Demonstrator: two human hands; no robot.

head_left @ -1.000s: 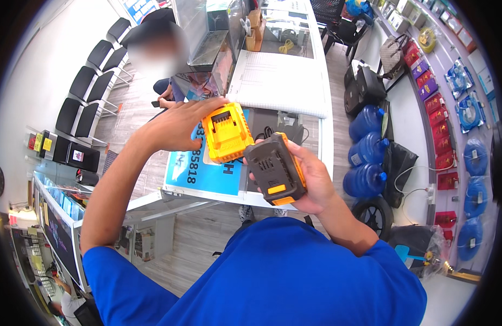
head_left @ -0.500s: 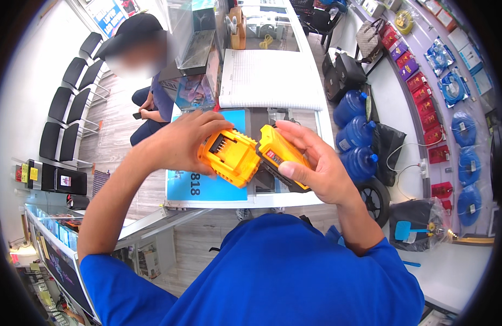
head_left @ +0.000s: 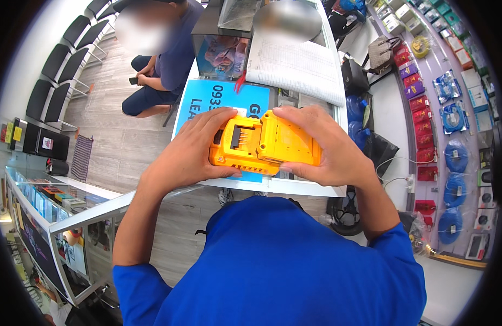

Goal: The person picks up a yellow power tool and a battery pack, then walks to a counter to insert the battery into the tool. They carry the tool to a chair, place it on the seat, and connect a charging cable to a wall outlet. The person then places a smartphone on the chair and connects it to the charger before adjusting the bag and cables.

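Gripping yellow battery packs, left hand, right hand

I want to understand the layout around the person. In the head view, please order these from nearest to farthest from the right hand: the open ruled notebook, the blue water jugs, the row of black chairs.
1. The blue water jugs, just beyond the right hand, on the floor to its right.
2. The open ruled notebook, farther up the counter.
3. The row of black chairs, far across on the left side.
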